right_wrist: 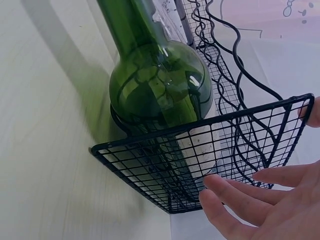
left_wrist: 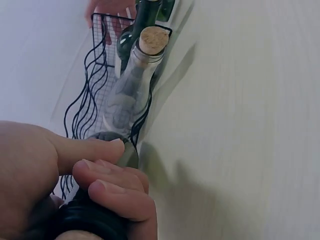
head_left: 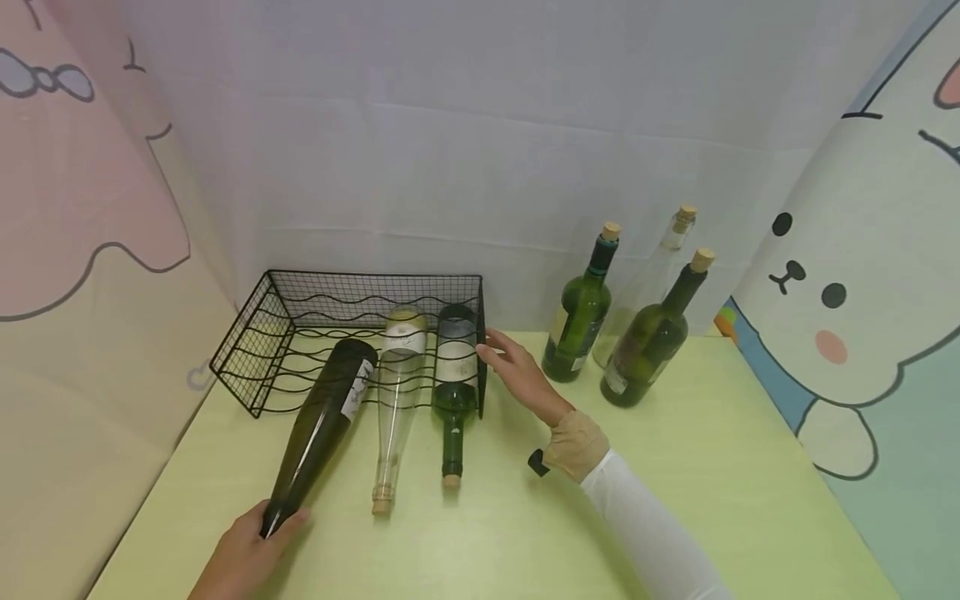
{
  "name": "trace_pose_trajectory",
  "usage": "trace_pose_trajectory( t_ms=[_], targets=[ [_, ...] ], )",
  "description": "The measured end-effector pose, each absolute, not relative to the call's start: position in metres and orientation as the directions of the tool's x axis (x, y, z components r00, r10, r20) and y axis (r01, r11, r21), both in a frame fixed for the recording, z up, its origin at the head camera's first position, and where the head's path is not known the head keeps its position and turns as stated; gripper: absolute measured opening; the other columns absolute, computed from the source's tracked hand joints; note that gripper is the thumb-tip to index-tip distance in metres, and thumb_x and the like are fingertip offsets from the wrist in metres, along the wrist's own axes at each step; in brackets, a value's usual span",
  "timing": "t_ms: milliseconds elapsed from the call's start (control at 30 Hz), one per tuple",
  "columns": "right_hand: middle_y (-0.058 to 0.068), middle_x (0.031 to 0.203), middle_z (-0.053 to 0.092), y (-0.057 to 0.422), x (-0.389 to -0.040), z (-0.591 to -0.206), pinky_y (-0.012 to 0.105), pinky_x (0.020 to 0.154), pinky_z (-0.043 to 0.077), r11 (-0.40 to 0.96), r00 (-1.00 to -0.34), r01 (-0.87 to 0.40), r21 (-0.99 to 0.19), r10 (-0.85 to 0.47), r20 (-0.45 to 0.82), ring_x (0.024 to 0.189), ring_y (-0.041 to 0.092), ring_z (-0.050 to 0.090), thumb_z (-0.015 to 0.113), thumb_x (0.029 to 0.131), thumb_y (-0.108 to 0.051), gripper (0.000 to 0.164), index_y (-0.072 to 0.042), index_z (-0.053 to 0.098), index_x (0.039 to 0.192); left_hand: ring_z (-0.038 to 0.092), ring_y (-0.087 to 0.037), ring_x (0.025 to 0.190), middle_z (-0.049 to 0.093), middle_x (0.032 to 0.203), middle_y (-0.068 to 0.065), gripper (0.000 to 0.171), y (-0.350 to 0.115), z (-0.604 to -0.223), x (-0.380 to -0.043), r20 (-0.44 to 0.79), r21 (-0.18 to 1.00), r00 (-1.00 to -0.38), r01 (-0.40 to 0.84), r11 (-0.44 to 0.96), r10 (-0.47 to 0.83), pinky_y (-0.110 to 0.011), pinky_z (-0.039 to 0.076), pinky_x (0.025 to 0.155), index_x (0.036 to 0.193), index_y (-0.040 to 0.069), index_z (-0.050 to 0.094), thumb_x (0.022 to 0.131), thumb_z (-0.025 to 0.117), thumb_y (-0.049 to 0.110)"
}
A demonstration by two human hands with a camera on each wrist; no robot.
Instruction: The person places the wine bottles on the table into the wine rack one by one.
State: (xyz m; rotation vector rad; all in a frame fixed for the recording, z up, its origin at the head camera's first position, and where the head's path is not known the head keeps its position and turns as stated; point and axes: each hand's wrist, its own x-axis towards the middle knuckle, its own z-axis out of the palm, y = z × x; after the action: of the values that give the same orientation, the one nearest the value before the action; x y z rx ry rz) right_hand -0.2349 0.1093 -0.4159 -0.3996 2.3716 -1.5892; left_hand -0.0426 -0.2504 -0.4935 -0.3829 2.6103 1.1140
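On the pale table (head_left: pixel 517 533), the left hand (head_left: pixel 243 552) gripped the dark bottle (head_left: pixel 317 437) by its neck, base at the wire rack (head_left: pixel 337 302), the right hand (head_left: pixel 522 375) touched its end, fingers extended, and loading apparently next required seating the base.

1 camera looks forward and down from above the hands (head_left: pixel 521 377); 2 wrist cameras look close past the fingers (right_wrist: pixel 237 199), both seeing the wire rack (right_wrist: pixel 202 124).
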Motion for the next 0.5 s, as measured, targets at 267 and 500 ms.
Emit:
trace_pose_trajectory(
  t_ms=[267, 500],
  targets=[
    [0.018, 0.155, 0.033, 0.114, -0.250, -0.441, 0.050, 0.107, 0.039, 0.355, -0.921, -0.057, -0.933, -0.379, -0.088, 0.137, 0.035, 0.040, 0.047, 0.103, -0.043, 0.066, -0.012, 0.023, 0.156, 0.038, -0.017, 0.060, 0.040, 0.069, -0.003, 0.052, -0.237, -0.496, -0.054, -0.343, 0.695, -0.929, -0.349, 0.629, -0.136, -0.030, 0.032, 0.057, 0.095, 0.002, 0.049, 0.097, 0.052, 0.054],
    [0.015, 0.154, 0.035, 0.115, -0.251, -0.443, 0.051, 0.106, 0.039, 0.342, -0.927, -0.091, -0.935, -0.372, -0.046, 0.136, 0.034, 0.041, 0.046, 0.102, -0.049, 0.068, -0.015, 0.024, 0.156, 0.037, -0.015, 0.053, 0.047, 0.066, -0.004, 0.055, -0.230, -0.496, -0.070, -0.343, 0.744, -0.929, -0.357, 0.565, -0.135, -0.030, 0.034, 0.048, 0.101, 0.000, 0.049, 0.096, 0.054, 0.055]
  ],
)
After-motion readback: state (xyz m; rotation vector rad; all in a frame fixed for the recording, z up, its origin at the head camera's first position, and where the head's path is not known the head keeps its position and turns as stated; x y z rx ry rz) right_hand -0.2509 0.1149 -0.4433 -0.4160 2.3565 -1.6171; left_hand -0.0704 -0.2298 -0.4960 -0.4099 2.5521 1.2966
